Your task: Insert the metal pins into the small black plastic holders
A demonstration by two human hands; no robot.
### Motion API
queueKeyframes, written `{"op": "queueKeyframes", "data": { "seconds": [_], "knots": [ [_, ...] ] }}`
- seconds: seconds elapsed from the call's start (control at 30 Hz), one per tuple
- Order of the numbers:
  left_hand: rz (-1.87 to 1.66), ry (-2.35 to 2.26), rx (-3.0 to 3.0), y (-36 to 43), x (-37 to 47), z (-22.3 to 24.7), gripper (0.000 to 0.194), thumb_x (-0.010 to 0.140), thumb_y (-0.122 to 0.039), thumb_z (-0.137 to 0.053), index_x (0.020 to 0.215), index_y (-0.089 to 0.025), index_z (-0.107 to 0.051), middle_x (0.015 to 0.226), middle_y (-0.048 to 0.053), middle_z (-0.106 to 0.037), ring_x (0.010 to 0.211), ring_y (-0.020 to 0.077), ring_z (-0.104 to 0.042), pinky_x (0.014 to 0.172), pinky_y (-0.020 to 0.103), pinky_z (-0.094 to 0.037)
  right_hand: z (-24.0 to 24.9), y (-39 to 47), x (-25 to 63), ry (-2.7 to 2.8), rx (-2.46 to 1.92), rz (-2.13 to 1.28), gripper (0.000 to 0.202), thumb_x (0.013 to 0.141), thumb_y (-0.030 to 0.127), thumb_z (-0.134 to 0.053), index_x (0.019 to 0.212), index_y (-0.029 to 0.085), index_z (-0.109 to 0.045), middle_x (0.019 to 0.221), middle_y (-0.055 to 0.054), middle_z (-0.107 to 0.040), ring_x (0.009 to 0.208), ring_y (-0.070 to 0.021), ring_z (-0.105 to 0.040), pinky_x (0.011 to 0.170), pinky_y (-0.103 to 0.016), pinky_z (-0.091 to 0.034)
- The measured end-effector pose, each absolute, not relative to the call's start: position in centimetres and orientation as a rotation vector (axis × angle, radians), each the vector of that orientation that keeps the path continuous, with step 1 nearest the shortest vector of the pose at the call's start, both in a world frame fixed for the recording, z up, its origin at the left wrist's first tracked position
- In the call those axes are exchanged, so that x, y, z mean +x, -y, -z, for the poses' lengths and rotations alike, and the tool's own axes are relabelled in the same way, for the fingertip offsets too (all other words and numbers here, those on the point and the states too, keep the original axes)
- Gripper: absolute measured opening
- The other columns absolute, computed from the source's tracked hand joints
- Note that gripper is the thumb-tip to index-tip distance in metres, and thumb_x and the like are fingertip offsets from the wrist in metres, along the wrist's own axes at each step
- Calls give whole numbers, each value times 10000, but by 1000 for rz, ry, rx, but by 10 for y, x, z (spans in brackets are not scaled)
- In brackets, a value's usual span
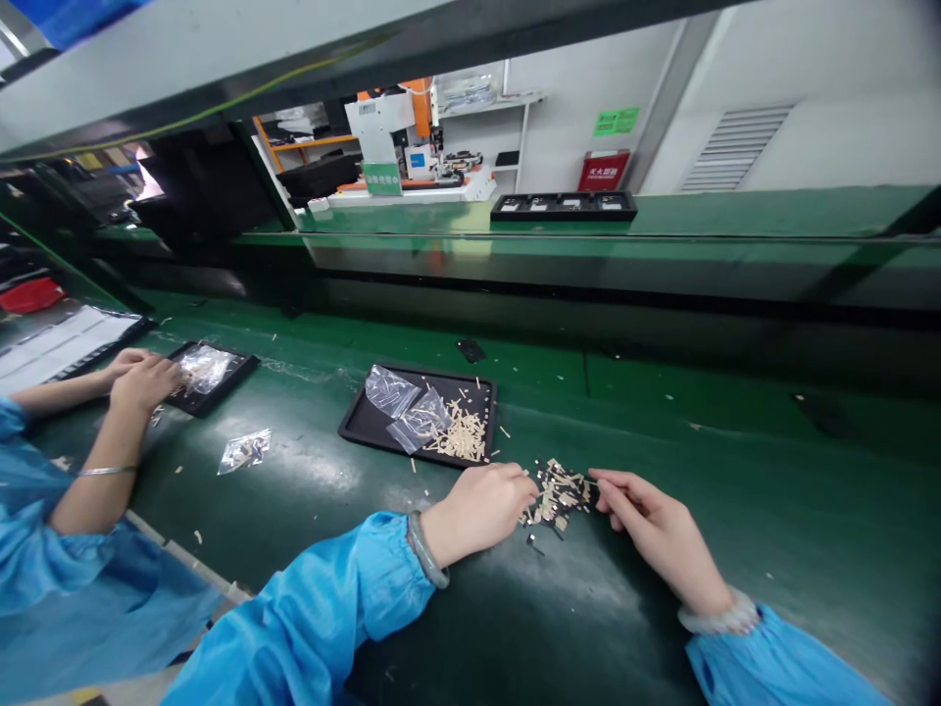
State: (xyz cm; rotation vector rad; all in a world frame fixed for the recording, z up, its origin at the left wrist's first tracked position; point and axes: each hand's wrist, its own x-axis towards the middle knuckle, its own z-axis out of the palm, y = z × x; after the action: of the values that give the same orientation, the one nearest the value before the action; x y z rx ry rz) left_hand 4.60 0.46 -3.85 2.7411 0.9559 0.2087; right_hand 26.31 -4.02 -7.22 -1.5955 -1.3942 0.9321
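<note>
A loose pile of small beige and black pieces lies on the green bench between my hands. At the pile's left edge is my left hand, its fingers bent and closed together; what they hold, if anything, is hidden. My right hand pinches thumb against forefinger at the right edge, and any piece between the tips is too small to name. Just beyond my left hand sits a black tray with clear plastic bags and a heap of short beige strips.
To the left, a co-worker's hands work at another black tray. A small clear bag lies between us. Stray pieces dot the green bench. A raised shelf behind carries a compartment tray; a grey beam crosses overhead.
</note>
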Motion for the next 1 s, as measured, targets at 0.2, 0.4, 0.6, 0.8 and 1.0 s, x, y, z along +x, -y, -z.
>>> {"op": "queueKeyframes", "data": {
  "seconds": [0.2, 0.4, 0.6, 0.8, 1.0],
  "knots": [
    [-250, -1026, 2693, 18, 42, 39, 149, 847, -323, -539, 882, -180, -560, 862, 4, -590, 821, 164, -556, 687, 273, -436, 73, 43, 259, 1395, -1570, -941, 371, 798, 448, -507, 970, 144, -630, 627, -15, -594, 491, -128, -523, 501, -255, -469],
    [-186, -814, 2927, 29, 37, 49, 159, 846, -338, -540, 823, -181, -541, 834, 9, -562, 817, 183, -515, 639, 295, -381, 69, 46, 253, 1386, -1534, -921, 344, 808, 437, -507, 952, 153, -635, 615, -12, -595, 478, -126, -529, 483, -249, -477],
    [-283, -714, 3064, 28, 38, 58, 177, 907, -285, -432, 833, -156, -527, 805, 26, -533, 785, 180, -502, 653, 318, -355, 64, 59, 240, 1652, -1483, -716, 270, 869, 361, -462, 988, 182, -626, 763, -42, -670, 629, -152, -628, 609, -257, -518],
    [-273, -760, 3073, 32, 35, 59, 162, 916, -240, -402, 841, -151, -514, 814, 27, -521, 781, 182, -489, 671, 324, -353, 56, 77, 223, 2237, -1440, -343, 231, 902, 289, -414, 872, 227, -634, 803, -26, -657, 703, -158, -633, 637, -265, -482],
    [-199, -816, 2998, 33, 36, 57, 159, 915, -220, -394, 850, -156, -523, 854, 38, -539, 823, 185, -496, 699, 324, -374, 59, 83, 211, 2342, -1407, -83, 347, 934, 282, -333, 771, 207, -630, 715, -36, -616, 657, -155, -605, 574, -252, -445]
  ]
}}
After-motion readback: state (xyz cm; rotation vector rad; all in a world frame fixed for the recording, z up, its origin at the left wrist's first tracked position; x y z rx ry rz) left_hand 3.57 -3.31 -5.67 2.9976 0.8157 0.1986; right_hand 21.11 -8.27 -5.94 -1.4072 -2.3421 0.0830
